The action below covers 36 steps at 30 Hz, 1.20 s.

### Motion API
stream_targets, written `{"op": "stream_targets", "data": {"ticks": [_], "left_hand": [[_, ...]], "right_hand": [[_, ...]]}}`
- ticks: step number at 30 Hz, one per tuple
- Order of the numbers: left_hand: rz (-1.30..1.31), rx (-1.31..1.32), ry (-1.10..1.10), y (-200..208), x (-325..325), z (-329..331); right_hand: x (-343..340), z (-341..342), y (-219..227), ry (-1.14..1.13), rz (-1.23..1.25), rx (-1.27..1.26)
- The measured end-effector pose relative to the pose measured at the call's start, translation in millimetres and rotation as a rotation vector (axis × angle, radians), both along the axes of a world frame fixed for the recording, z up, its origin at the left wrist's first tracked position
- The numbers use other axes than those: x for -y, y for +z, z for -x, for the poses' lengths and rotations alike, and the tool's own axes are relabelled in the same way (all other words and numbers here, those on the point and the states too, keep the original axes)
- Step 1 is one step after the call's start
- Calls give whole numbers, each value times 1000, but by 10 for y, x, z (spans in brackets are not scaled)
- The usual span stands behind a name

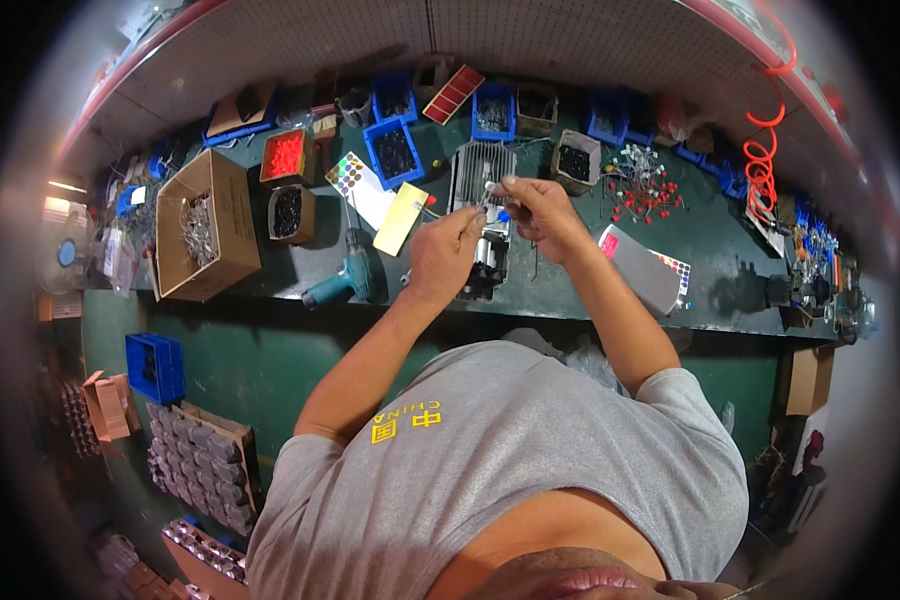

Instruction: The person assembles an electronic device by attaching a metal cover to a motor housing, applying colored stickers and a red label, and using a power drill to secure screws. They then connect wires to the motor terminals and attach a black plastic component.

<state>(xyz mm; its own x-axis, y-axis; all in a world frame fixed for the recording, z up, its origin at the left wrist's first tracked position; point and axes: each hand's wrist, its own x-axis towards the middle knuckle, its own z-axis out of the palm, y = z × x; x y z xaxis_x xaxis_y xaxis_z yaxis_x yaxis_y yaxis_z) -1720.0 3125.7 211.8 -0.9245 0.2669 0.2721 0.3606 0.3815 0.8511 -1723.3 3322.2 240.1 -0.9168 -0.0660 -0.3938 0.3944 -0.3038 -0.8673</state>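
A metal housing with cooling fins lies on the green bench in front of me, its near end holding dark and shiny parts. Over its middle, my left hand is closed, thumb and forefinger pinched together. My right hand is closed in a pinch too, slightly farther off and to the right. Between the fingertips is something small and thin with a pale end, too small to name. A blue part shows just below the right fingers. Beside my left hand lies a yellow pad.
A teal power drill lies left, near the bench edge. Beyond it stand a cardboard box of metal parts and a bin of red pieces. Blue bins line the back. Red-tipped wires lie right, near a hanging red coiled hose.
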Motion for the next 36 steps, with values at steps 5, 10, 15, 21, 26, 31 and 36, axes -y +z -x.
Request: {"op": "stream_targets", "data": {"ticks": [5,10,15,21,26,31,36], "left_hand": [[246,-119,-56,-43,33,46],[366,63,-40,-63,-128,280],[457,85,-79,-178,-380,624],[508,171,115,-695,-601,950],[483,195,176,-1037,-683,1038],[526,257,148,-1098,-743,1095],[542,357,159,-1116,-753,1136]], "right_hand": [[-123,185,-265,172,-82,-36],[-326,339,-555,150,-92,-1],[-559,742,-835,116,-186,-54],[-798,1172,-1203,37,-304,-80],[-991,1390,-1768,-17,-437,-114],[-930,1580,-1708,-3,-643,-200],[-781,1788,-1586,193,-962,-221]]}}
